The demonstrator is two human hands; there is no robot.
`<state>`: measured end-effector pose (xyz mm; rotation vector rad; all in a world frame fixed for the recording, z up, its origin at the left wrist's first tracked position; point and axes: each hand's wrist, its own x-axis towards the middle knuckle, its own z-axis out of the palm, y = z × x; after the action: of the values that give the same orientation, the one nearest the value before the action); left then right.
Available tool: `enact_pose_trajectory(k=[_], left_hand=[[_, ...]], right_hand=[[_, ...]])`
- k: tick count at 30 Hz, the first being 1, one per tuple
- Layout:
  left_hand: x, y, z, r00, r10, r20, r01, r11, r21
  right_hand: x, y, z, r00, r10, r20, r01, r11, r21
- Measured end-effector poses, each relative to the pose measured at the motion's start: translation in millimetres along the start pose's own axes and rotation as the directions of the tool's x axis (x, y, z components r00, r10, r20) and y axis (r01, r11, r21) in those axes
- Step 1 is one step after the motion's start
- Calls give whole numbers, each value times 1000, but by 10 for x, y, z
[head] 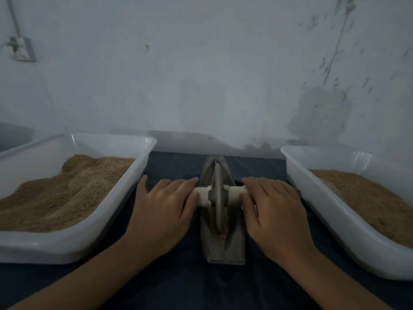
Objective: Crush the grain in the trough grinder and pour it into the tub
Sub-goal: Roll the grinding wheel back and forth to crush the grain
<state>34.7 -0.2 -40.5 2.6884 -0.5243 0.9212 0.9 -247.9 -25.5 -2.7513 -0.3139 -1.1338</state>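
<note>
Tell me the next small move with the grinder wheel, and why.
Probably roll the wheel toward the near end of the trough: both hands, left hand and right hand, rest flat on its white axle handles, and brown grain lies there uncrushed.

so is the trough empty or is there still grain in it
Not empty: brownish grain lies along the trough groove beside the wheel.

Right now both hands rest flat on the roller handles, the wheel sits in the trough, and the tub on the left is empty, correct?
Not quite. In the head view the left tub holds a heap of grain. The rest stands: left hand, right hand, wheel, trough.
</note>
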Motion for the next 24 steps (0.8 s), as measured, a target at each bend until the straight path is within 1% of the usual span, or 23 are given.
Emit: enact_pose_trajectory(k=[3, 5, 6, 8, 11, 14, 16, 18, 21, 24], left_hand=[[-14, 12, -30, 1000, 13, -1, -13, 1000, 13], [86, 7, 12, 1000, 5, -1, -5, 1000, 9], [162, 8, 47, 1000, -9, -2, 9, 1000, 7], [365, 12, 129, 997, -69, 14, 69, 997, 24], [709, 10, 223, 980, -162, 113, 154, 985, 75], [930, -29, 289, 949, -177, 260, 119, 967, 226], [982, -52, 319, 936, -192, 294, 115, 959, 259], [960, -35, 314, 944, -188, 270, 111, 955, 276], [765, 35, 229, 974, -145, 173, 98, 962, 254], [446, 25, 114, 990, -114, 79, 109, 992, 65]], right_hand=[[-19, 4, -10, 999, -27, -28, 27, 1000, 11], [48, 41, 44, 1000, -12, -18, 12, 999, 37], [104, 67, 84, 1000, 4, 11, -5, 999, 32], [263, 110, 183, 994, 44, 97, -41, 999, -32], [540, 143, 333, 984, 80, 156, -53, 984, -170], [792, 155, 440, 977, 115, 182, -70, 970, -233], [898, 150, 483, 967, 139, 212, -87, 967, -238], [906, 138, 494, 966, 153, 208, -105, 969, -225], [733, 115, 438, 975, 156, 157, -128, 976, -174], [434, 68, 285, 990, 98, 104, -88, 991, -103]])
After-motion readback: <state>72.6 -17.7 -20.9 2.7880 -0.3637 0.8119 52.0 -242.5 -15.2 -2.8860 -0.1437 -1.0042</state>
